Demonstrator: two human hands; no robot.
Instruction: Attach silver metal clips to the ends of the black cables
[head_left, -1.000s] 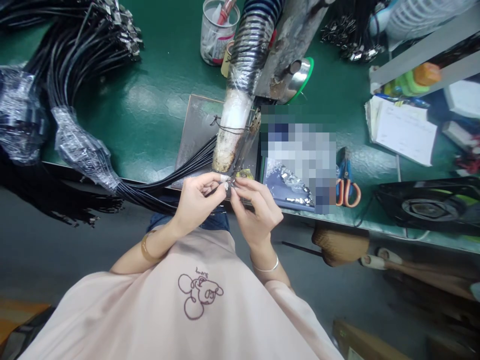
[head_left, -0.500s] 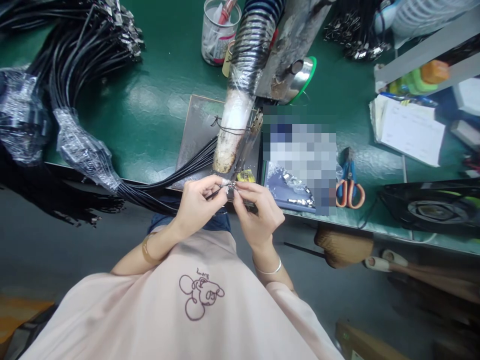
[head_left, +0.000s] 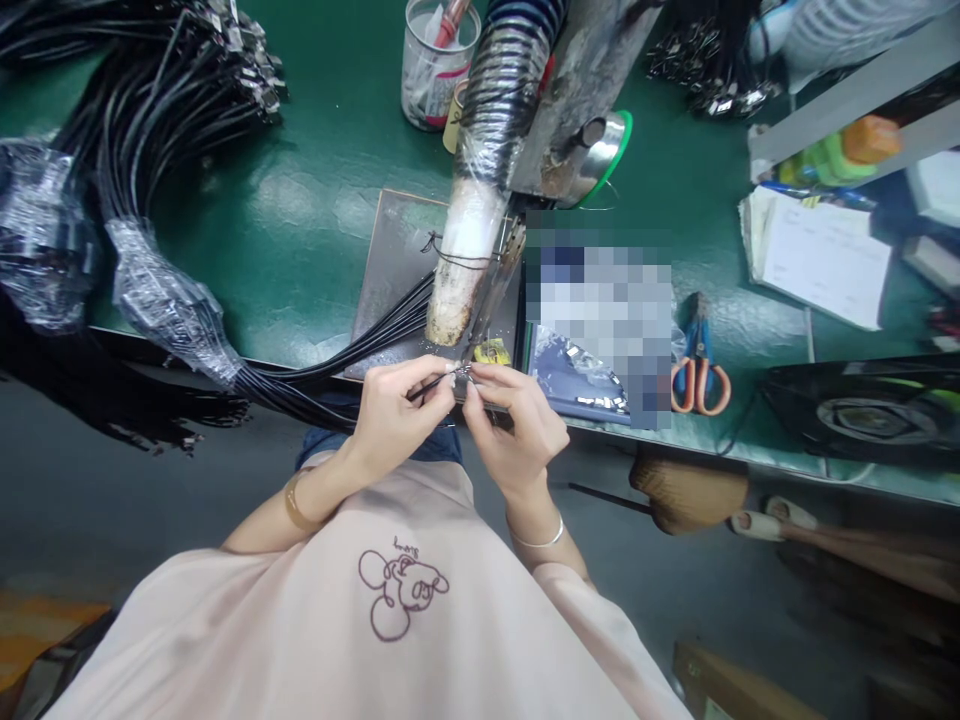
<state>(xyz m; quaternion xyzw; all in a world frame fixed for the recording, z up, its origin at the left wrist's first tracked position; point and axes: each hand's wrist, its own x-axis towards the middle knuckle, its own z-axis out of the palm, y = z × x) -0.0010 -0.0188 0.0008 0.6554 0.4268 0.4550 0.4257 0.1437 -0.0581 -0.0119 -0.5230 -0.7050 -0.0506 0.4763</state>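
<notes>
Near the table's front edge, my left hand [head_left: 401, 405] pinches a thin black cable [head_left: 431, 386] close to its end. My right hand [head_left: 521, 415] is closed with thumb and fingers at a tiny metallic piece on that cable end; its exact shape is too small to tell. The fingertips of both hands almost meet. To the left runs a bundle of black cables [head_left: 300, 385], wrapped in clear plastic film [head_left: 161, 290]. Just beyond my fingers is the scorched tip of a white, film-wrapped hose [head_left: 457, 290], above a grey board [head_left: 397, 250].
Right of my hands lies a blue tray [head_left: 577, 385] with small metal parts, partly blurred out. Cutters with orange handles [head_left: 700, 370], a notepad [head_left: 821, 260] and a black fan-like device [head_left: 870, 415] are farther right. A clear cup [head_left: 439, 70] stands behind; more cables [head_left: 150, 130] lie left.
Both hands stay at the same spot, with only slight finger shifts at the cable end. The right thumb has moved a little to the left.
</notes>
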